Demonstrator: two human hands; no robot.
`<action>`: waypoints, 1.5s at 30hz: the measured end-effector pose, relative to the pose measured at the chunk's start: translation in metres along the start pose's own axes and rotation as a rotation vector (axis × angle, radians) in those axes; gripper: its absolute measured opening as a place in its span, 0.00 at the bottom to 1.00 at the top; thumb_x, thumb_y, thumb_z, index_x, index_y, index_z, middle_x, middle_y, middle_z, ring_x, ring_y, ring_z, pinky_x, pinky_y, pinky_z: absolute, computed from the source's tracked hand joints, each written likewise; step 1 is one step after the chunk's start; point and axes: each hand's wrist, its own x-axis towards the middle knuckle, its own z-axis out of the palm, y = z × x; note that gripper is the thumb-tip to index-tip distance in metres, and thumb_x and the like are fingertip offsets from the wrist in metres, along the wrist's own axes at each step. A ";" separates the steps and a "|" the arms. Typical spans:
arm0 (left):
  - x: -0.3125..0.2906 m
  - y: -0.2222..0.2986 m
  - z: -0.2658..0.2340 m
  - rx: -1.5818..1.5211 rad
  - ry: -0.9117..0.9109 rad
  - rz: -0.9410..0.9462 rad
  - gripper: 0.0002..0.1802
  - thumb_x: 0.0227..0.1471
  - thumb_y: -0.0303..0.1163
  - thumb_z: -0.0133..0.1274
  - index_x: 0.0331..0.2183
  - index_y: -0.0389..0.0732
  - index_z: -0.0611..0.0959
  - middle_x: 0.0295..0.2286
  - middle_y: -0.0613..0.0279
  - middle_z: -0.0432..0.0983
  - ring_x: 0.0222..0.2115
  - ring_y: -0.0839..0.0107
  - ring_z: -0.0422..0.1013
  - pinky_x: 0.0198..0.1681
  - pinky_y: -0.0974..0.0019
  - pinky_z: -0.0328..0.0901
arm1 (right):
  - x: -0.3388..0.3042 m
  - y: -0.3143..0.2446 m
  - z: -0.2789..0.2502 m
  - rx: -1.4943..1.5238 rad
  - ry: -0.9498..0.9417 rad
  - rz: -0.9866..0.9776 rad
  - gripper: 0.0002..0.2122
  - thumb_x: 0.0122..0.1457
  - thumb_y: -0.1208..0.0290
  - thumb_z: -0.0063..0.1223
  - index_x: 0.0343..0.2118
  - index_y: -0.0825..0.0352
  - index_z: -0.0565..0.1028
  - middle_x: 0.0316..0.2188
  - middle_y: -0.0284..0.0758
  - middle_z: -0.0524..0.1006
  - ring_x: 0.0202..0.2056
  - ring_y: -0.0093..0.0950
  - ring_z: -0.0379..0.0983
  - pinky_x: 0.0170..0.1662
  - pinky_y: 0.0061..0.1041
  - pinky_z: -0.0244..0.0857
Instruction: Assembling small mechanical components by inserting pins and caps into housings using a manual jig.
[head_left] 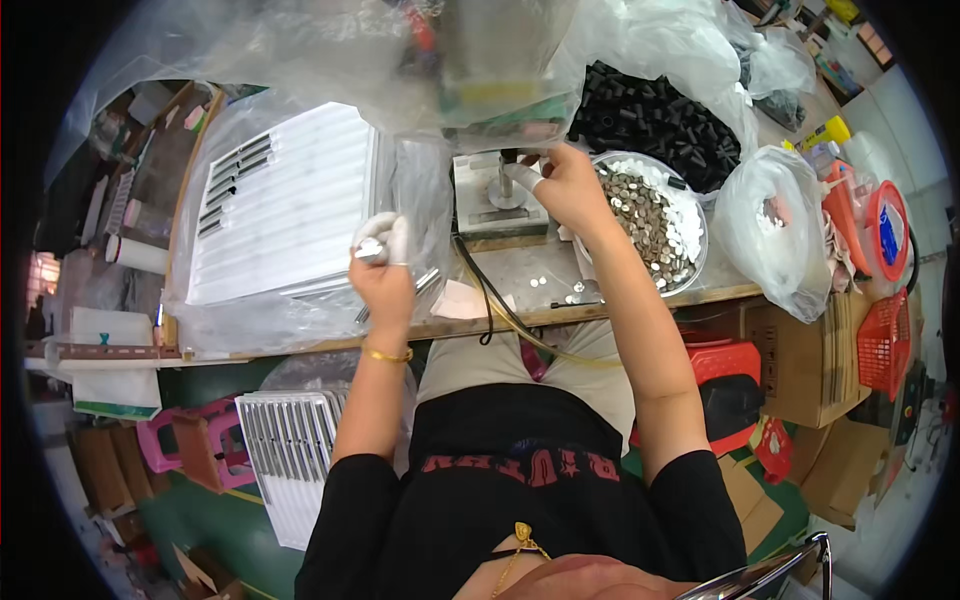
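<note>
In the head view, the left hand is holding a shiny metal piece above the table, just right of the white tray; its grip is closing snugly, with the fingers curling around the piece. The right hand is reaching to the small press, its bent fingers sitting beside the upright metal post; I am not able to tell how far that grip is opening or whether it is pinching anything. A bowl is holding small discs to the right. The metal piece is looking stiff, fairly light and probably slippery, its polished skin likely scratching sooner than breaking. The sides are seeming the best place for holding it, with the white finger covers giving friction and the ends staying free.
</note>
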 end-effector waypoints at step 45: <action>0.019 -0.027 0.092 0.827 -0.511 0.340 0.23 0.36 0.52 0.61 0.20 0.39 0.82 0.25 0.59 0.72 0.27 0.59 0.66 0.36 0.60 0.59 | -0.012 0.050 -0.064 -0.551 0.172 -0.631 0.07 0.50 0.75 0.57 0.33 0.63 0.78 0.28 0.38 0.75 0.29 0.38 0.72 0.33 0.33 0.67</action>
